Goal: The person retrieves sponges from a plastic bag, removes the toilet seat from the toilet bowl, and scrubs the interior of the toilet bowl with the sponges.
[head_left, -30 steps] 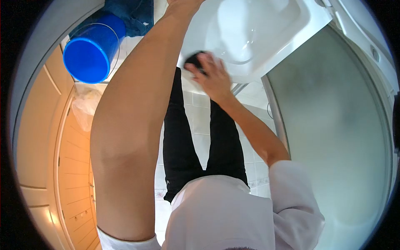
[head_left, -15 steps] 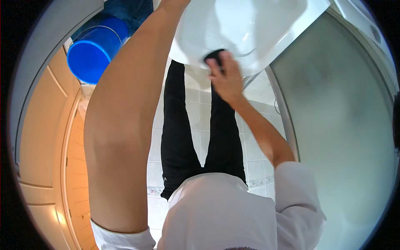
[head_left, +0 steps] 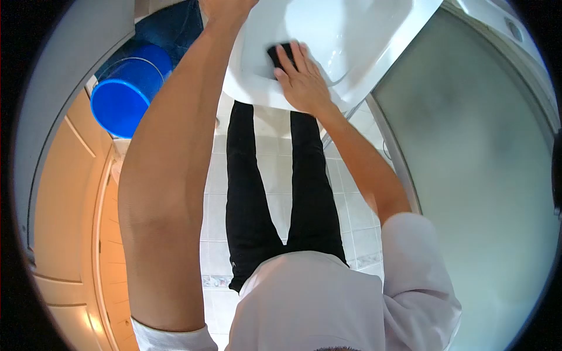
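Observation:
A white washbasin (head_left: 360, 85) fills the top middle of the head view. My right hand (head_left: 304, 85) is inside it near the front, with its fingers laid over a black scrubbing pad (head_left: 273, 54). The pad is pressed to the left part of the bowl, and the fingers hide much of it. At the top edge, my left hand (head_left: 225, 8) is next to the basin's left rim. Its fingers are cut off by the frame, so what they touch does not show.
A blue bucket (head_left: 120, 107) stands at the upper left, beyond my left arm. On the right is a frosted glass panel (head_left: 468, 146) in a metal frame. An orange-lit door (head_left: 64, 205) is on the left. Pale tiles (head_left: 275, 202) cover the floor under my legs.
My right hand and the black pad have moved up and left, from the basin's front rim farther into the bowl. The whole view has shifted slightly.

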A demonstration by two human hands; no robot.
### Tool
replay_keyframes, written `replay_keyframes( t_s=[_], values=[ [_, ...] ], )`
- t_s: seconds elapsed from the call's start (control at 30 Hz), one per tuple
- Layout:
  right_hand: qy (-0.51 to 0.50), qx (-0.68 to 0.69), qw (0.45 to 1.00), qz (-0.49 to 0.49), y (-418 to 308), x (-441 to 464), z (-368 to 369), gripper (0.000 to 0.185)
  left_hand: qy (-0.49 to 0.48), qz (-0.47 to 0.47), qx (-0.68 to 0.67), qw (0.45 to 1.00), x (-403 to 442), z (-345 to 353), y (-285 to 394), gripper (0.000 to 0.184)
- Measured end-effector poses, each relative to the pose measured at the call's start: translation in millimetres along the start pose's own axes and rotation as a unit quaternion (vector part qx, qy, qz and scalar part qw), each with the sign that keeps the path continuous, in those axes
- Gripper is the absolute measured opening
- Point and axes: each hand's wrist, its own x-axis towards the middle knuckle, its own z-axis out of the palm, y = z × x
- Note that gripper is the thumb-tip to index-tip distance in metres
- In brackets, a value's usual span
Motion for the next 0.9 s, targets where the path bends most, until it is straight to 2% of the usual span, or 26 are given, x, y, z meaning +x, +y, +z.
replay_keyframes(
  t_s=[0.03,0.1,0.17,0.23,0.27,0.33,0.4,0.47,0.57,0.6,0.63,0.7,0.73,0.8,0.87,0.9],
  values=[
    [0.017,-0.038,0.999,-0.034,4.3,25.6,12.2,0.054,0.0,-0.002,0.011,1.0,3.8,0.1,-2.6,0.049],
    [0.123,-0.055,0.987,-0.088,10.5,80.2,11.9,0.055,-0.007,-0.001,0.009,1.0,4.3,3.5,-2.3,0.048],
    [0.187,0.006,0.982,-0.036,18.0,128.7,2.9,0.056,0.007,0.026,0.014,1.0,-2.6,4.9,-6.0,0.047],
    [0.226,-0.043,0.962,0.149,28.2,178.6,-11.0,0.051,0.021,0.05,0.004,0.999,-0.3,10.4,-8.8,0.046],
    [0.224,-0.043,0.961,0.154,41.0,184.6,-2.3,0.051,0.011,0.042,-0.004,0.999,-0.9,7.7,-6.8,0.046],
    [0.271,-0.106,0.953,0.085,43.6,190.4,3.8,0.053,0.001,0.036,-0.004,0.999,-0.9,3.4,-10.3,0.046],
    [0.292,0.038,0.955,0.036,22.0,157.5,6.5,0.055,-0.004,0.014,0.026,1.0,9.3,6.1,-10.8,0.046],
    [0.257,-0.036,0.965,-0.03,3.2,118.2,17.4,0.056,-0.01,-0.002,0.011,1.0,18.1,1.7,-7.4,0.046],
    [0.243,-0.027,0.969,-0.032,19.7,138.0,16.1,0.056,-0.024,-0.008,-0.014,1.0,17.9,3.6,-6.8,0.047],
    [0.277,0.007,0.961,-0.015,34.9,162.5,20.1,0.057,-0.017,0.001,-0.008,1.0,15.5,6.8,-5.9,0.048],
    [0.205,0.099,0.973,0.049,38.4,185.4,-1.6,0.061,-0.017,0.005,-0.005,1.0,16.9,7.4,-6.6,0.048],
    [0.191,0.093,0.97,0.122,41.9,218.5,-12.7,0.055,-0.021,0.008,0.001,1.0,15.8,8.8,-8.4,0.048],
    [0.191,0.094,0.97,0.12,47.4,217.0,4.9,0.055,-0.017,0.012,0.005,1.0,15.4,9.1,-8.5,0.048],
    [0.308,0.024,0.95,0.038,47.4,212.5,40.2,0.066,-0.007,0.016,0.004,1.0,19.5,12.5,-7.2,0.048],
    [0.233,0.067,0.97,-0.007,-3.5,155.6,43.0,0.075,-0.009,0.011,0.007,1.0,24.6,13.9,-12.2,0.048],
    [0.164,0.092,0.982,-0.009,-27.6,129.1,38.7,0.079,-0.009,0.009,0.009,1.0,26.0,13.0,-14.2,0.048]
  ],
)
